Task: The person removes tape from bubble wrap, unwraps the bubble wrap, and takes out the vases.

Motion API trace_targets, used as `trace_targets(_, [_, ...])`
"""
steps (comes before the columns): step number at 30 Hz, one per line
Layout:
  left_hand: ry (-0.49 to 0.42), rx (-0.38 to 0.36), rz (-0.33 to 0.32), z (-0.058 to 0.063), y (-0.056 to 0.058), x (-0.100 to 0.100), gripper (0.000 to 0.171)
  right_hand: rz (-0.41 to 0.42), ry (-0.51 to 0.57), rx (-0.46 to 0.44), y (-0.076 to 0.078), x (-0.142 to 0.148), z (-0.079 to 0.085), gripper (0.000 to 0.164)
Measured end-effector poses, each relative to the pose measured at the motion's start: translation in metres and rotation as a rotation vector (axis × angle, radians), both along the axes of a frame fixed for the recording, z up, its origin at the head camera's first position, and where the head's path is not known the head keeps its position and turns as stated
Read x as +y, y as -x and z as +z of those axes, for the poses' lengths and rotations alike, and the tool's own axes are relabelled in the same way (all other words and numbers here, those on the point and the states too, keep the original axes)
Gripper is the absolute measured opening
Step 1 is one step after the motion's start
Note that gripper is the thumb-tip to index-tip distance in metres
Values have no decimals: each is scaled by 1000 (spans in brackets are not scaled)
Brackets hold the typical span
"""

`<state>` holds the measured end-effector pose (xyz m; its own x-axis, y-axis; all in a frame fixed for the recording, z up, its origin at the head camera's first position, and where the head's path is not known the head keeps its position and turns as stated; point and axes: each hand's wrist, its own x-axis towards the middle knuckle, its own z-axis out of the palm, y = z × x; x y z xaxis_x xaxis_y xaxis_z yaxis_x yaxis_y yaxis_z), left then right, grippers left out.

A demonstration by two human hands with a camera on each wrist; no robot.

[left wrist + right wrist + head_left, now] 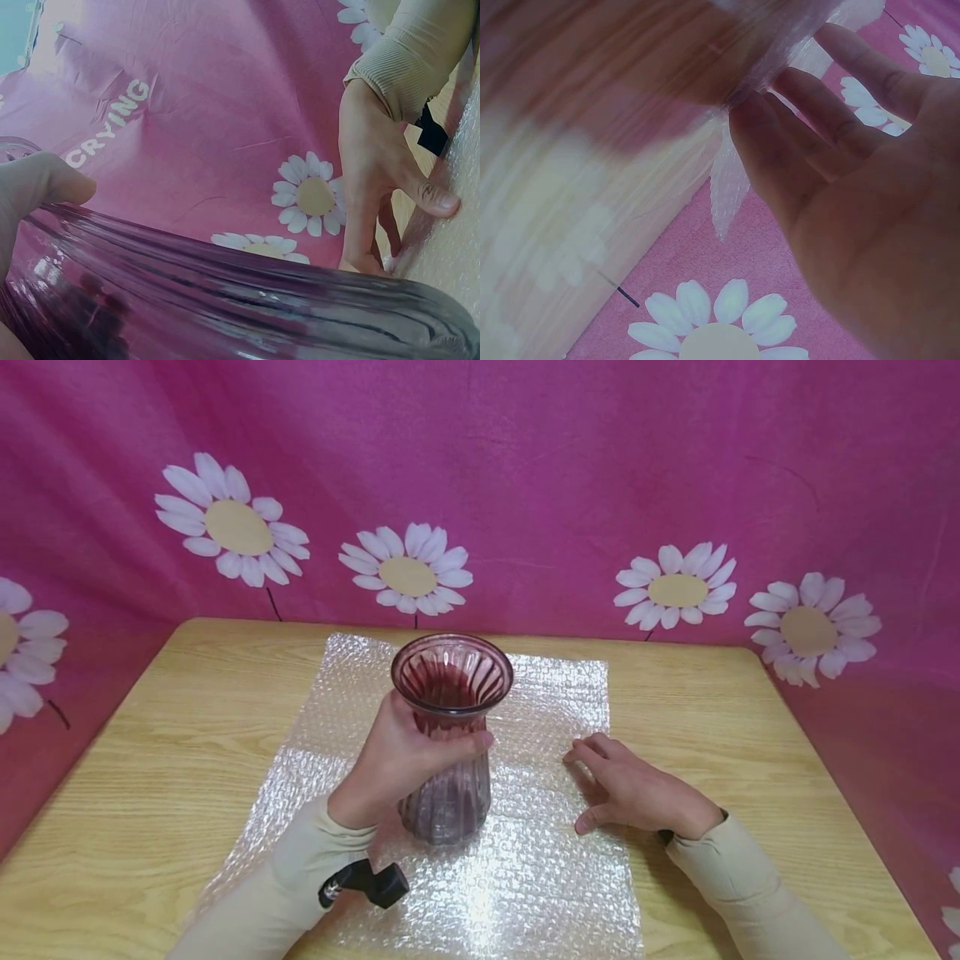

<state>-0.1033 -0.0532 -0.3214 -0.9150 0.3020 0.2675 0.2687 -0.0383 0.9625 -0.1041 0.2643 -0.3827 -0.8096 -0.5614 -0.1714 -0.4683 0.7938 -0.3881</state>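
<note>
A ribbed glass vase (450, 802), purplish with a flared rim, stands upright over a sheet of bubble wrap (315, 718). My left hand (401, 760) grips the vase around its neck, thumb across the near side. In the left wrist view the vase (247, 300) stretches across the bottom, its base towards the wrap. My right hand (630, 789) is at the right edge of the bubble wrap, fingers spread and slightly bent. From the right wrist, its fingertips (750, 112) touch the wrap, and nothing is gripped there.
Under the wrap lies a light wood-grain table (172, 735). A pink cloth (540, 485) printed with white daisies hangs behind the table and along both sides. A black wrist strap with a small block (386, 887) sits on the left sleeve.
</note>
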Motion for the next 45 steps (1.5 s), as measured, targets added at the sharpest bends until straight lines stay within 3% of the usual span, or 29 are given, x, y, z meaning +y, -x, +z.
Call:
trace_targets(9, [-12,-1,18,1,0,-3,71,-7,-1,-22,0,0,0,86])
trace_targets(20, [51,36,59,2,1,-5,72,7,8,6,1,0,-1,82])
trace_targets(39, [-13,24,70,3,2,-5,69,-2,3,-11,1,0,-1,83])
trace_targets(45, [-10,63,95,3,3,-6,66,-2,2,-4,1,0,-1,82])
